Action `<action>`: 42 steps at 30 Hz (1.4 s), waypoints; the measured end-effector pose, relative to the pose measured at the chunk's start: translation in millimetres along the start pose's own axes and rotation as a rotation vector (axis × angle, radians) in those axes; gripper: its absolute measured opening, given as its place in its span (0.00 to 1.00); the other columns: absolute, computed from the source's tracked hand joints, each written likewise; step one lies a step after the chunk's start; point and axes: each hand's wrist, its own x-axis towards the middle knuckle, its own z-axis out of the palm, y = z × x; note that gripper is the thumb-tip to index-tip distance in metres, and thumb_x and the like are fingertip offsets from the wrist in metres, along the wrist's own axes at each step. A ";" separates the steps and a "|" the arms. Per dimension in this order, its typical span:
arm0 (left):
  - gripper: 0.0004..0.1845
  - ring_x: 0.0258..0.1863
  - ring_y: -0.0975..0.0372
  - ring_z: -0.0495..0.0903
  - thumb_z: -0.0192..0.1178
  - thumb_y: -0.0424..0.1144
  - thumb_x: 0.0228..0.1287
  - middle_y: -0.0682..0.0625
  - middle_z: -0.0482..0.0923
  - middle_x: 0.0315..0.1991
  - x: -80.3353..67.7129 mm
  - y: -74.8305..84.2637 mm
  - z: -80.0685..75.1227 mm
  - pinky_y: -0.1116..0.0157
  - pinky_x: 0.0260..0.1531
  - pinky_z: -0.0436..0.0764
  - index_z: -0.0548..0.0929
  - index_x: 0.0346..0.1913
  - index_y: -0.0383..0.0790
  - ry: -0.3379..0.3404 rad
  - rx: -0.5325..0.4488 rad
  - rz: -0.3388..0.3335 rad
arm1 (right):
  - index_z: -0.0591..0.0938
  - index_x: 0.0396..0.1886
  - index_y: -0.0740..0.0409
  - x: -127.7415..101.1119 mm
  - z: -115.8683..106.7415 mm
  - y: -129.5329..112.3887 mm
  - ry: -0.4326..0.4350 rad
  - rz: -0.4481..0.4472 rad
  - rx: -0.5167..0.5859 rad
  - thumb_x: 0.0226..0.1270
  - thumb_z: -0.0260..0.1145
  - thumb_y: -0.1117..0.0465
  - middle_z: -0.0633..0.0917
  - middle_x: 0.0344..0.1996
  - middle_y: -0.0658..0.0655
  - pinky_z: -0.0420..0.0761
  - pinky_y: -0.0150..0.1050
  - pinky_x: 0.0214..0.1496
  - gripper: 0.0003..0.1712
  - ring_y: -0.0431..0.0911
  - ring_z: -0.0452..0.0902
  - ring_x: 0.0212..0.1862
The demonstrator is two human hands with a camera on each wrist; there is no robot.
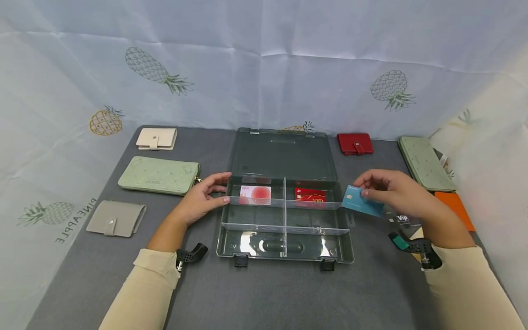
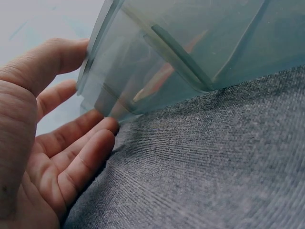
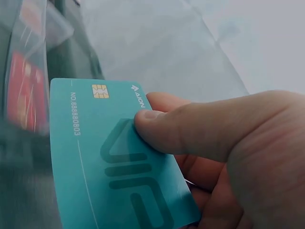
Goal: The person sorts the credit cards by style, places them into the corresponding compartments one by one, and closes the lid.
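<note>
A translucent grey organizer box lies on the table with its lid folded back. In its far left compartment is a pink and white card; in the far right one, a red VIP card. My left hand rests at the box's left side, thumb at the rim and the lower fingers extended by the wall. My right hand pinches a blue card between thumb and fingers, just beyond the box's right edge. The card's chip faces up.
A cream wallet, a long green wallet and a grey wallet lie on the left. A red wallet and another green one are at the back right. Near my right forearm are a black VIP card and an orange item.
</note>
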 end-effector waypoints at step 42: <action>0.37 0.64 0.46 0.78 0.71 0.32 0.71 0.38 0.72 0.72 2.1 -2.5 -0.9 0.67 0.46 0.82 0.69 0.80 0.41 -0.011 -0.011 0.006 | 0.91 0.46 0.48 110.7 163.1 -122.6 -0.222 -0.269 -0.016 0.70 0.77 0.64 0.89 0.37 0.40 0.82 0.34 0.43 0.09 0.32 0.81 0.36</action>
